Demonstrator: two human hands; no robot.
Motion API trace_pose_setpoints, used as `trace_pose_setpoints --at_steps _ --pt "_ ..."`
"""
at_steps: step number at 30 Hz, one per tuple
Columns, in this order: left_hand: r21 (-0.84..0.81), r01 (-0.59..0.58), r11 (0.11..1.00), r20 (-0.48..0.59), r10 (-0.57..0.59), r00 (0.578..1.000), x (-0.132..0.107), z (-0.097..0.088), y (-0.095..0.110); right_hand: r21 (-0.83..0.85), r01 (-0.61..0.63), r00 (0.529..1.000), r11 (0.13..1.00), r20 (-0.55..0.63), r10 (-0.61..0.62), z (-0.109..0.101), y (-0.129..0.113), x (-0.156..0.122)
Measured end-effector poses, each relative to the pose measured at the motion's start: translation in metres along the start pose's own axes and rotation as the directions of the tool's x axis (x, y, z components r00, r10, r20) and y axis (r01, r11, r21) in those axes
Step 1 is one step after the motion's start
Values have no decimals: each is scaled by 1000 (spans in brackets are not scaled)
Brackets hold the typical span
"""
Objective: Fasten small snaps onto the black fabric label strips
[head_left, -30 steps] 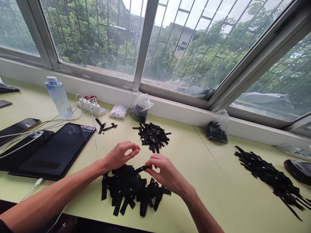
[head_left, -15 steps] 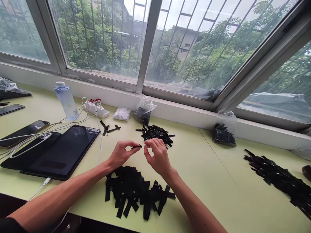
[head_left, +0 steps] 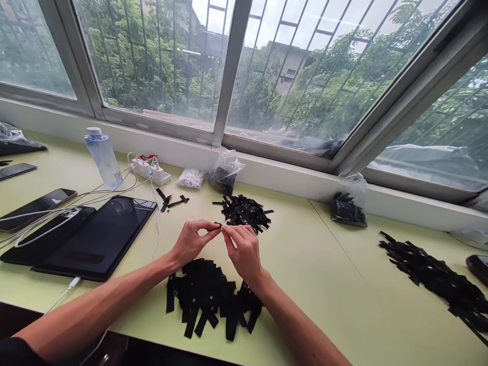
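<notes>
My left hand [head_left: 190, 241] pinches a small black fabric strip [head_left: 215, 227] between thumb and fingertips, above the table. My right hand [head_left: 244, 251] is closed at the strip's right end, its fingertips meeting those of the left; they partly hide what lies between them. Below my wrists lies a near pile of black fabric strips [head_left: 208, 295], some marked with a small white "M". Just beyond my hands is a looser far pile of black strips [head_left: 246, 209].
A tablet [head_left: 102, 239], phone [head_left: 41, 208], white cables and a water bottle [head_left: 103, 157] stand left. Along the window wall are a power strip [head_left: 150, 170], a white packet [head_left: 190, 179] and clear bags [head_left: 224, 175] of black pieces. Another strip heap [head_left: 430, 274] lies right.
My right hand has moved left, closing the gap, and its fingertips now meet the strip held in my left hand. The view has shifted slightly.
</notes>
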State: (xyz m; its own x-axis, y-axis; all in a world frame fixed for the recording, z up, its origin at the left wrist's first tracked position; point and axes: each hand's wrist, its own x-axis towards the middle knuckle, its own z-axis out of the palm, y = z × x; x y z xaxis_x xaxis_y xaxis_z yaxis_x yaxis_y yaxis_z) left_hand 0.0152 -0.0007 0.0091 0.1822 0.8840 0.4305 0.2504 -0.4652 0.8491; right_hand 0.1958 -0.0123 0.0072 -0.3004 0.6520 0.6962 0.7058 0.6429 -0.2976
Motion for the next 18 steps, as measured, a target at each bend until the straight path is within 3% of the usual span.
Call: trace_pose_setpoints --at_steps 7,13,18 --pt "-43 60 997 118 -54 992 -1 -1 6 -36 7 1000 999 -24 -8 -2 4 -2" --pt "-83 91 992 152 -78 985 0 -2 0 -80 61 998 995 -5 -62 -3 8 -3" --pt "-11 72 997 161 -69 985 0 0 -10 -98 68 997 993 50 -63 -1 12 -4"
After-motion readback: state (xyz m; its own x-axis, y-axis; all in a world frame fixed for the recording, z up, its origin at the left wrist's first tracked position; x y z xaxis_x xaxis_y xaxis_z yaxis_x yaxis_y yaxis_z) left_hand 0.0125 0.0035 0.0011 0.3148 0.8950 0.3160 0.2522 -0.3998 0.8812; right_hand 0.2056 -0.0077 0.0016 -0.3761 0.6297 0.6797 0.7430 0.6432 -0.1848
